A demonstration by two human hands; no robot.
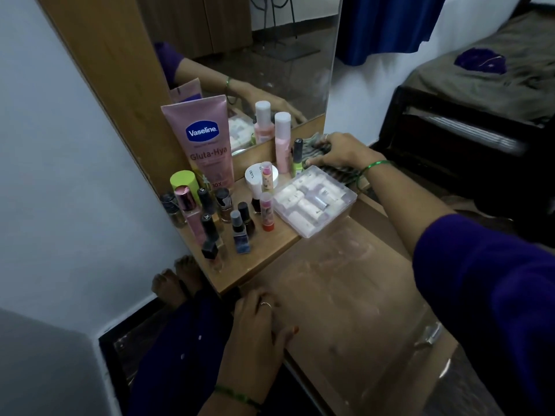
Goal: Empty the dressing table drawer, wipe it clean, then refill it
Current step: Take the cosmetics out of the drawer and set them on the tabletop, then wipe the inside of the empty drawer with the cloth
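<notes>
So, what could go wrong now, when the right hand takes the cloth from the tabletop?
1. The right hand grips the striped cloth right beside the slim pink bottle and green-based tube; pulling it out may topple them.
2. The clear plastic box overhangs the open drawer; the forearm passing above may knock it in.

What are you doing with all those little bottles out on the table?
A person is cleaning out the wooden dressing table drawer. It is pulled open and looks empty, with pale dusty smears on its bottom. The right hand is on a striped grey cloth on the tabletop by the mirror, while the left hand rests on the drawer's edge. The pink Vaseline tube, the small nail polish bottles and a clear plastic box of white tubes stand on the tabletop.
</notes>
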